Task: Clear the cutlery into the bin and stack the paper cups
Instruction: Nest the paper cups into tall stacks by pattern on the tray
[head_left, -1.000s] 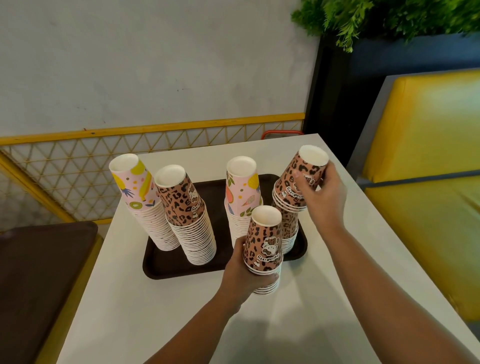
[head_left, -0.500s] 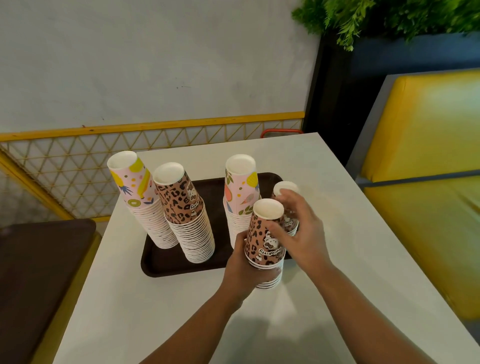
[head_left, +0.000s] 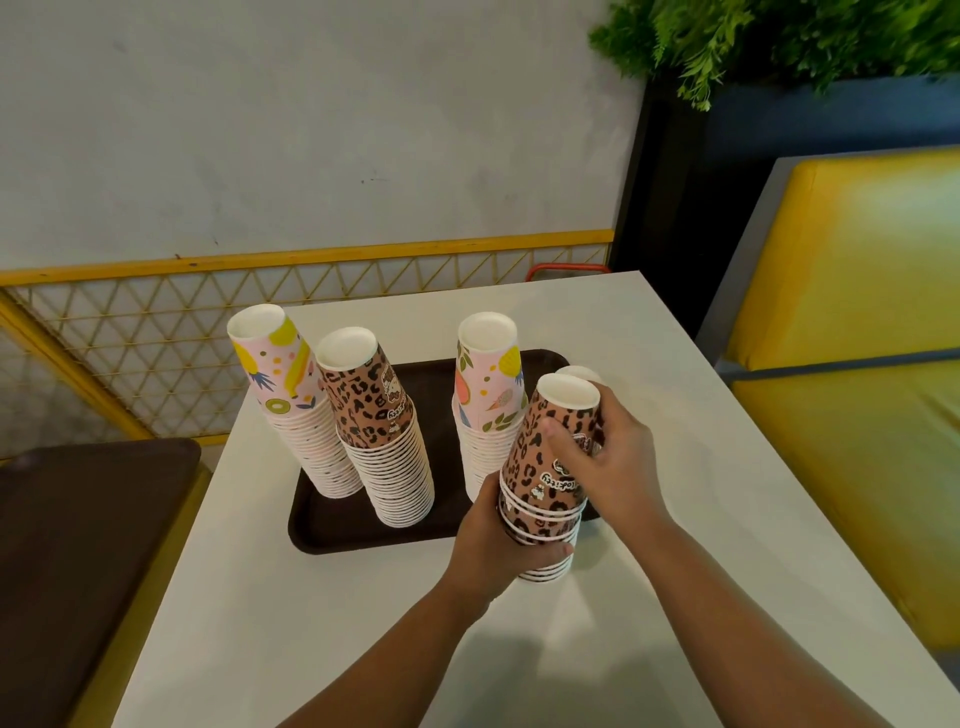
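A short stack of upturned leopard-print cups (head_left: 537, 499) stands on the white table (head_left: 649, 374) just in front of the dark tray (head_left: 332, 530). My left hand (head_left: 493, 540) grips its lower part. My right hand (head_left: 605, 462) grips the top cup of that stack from the right. On the tray stand three tall stacks: a fruit-print stack (head_left: 298, 410) at the left, a leopard stack (head_left: 382, 441) beside it, and a fruit-print stack (head_left: 485, 410) in the middle. Behind my right hand a further cup's white bottom (head_left: 579, 371) peeks out. No cutlery or bin is in view.
A yellow padded bench (head_left: 852, 364) runs along the table's right side. A dark brown seat (head_left: 78, 551) lies at the left, below a yellow mesh rail (head_left: 156, 332). A black planter with green leaves (head_left: 779, 41) stands at the back right.
My right hand took leopard cups off the right tray stack and brought them down onto the stack my left hand holds, which has grown taller. The right tray stack is lower.
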